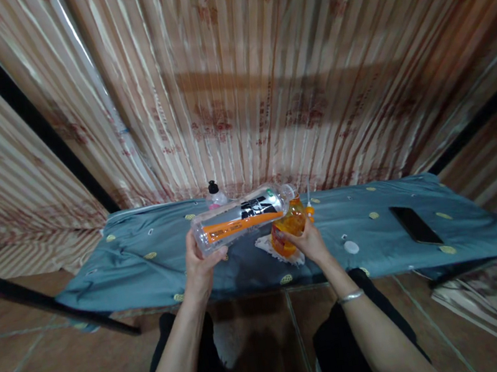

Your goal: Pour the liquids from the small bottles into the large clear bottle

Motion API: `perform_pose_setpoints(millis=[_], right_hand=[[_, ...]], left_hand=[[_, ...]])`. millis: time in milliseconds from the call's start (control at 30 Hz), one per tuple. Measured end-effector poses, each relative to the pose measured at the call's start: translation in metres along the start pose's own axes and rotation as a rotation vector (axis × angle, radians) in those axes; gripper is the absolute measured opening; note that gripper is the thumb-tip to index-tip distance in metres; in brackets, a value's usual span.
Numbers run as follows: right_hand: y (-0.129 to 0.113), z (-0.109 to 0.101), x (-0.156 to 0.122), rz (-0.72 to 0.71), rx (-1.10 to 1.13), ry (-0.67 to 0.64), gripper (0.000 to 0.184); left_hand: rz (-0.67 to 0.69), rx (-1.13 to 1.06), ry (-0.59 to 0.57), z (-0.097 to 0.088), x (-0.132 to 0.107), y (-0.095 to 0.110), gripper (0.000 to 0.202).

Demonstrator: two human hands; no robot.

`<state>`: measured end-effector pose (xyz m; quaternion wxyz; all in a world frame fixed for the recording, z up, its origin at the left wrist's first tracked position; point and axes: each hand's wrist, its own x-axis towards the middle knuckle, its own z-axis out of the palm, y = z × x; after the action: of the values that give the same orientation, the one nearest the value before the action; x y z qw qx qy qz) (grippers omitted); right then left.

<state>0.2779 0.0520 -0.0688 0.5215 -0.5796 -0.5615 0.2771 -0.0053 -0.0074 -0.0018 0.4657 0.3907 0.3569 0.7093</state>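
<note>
My left hand (pixel 200 264) is closed around the base of a clear plastic bottle (pixel 239 219) with an orange, silver and black label. The bottle lies nearly level, its uncapped mouth tipped over the neck of a small amber bottle (pixel 290 226). My right hand (pixel 309 240) grips that amber bottle, which stands on a crumpled white cloth or tissue (pixel 265 246). Whether liquid is flowing between the two mouths I cannot tell. Just behind the amber bottle is an orange pump top with a thin tube (pixel 310 207). A round white cap (pixel 351 247) lies right of my right hand.
A blue-green patterned cloth (pixel 123 262) covers the low surface. A black phone (pixel 416 225) lies at its right. Behind the clear bottle stands a black-topped bottle (pixel 215 195). Dark metal posts (pixel 29 114) frame the sides, and a striped curtain (pixel 235 100) hangs behind.
</note>
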Motion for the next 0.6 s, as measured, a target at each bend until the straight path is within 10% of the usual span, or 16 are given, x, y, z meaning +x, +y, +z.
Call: perform_pose_setpoints(millis=[600], right_hand=[[0.0006,-0.0006,0.0008,0.0,-0.023,-0.016,0.079]], left_hand=[[-0.017,-0.016,0.019,0.0015,-0.0005,0.0029,0.083]])
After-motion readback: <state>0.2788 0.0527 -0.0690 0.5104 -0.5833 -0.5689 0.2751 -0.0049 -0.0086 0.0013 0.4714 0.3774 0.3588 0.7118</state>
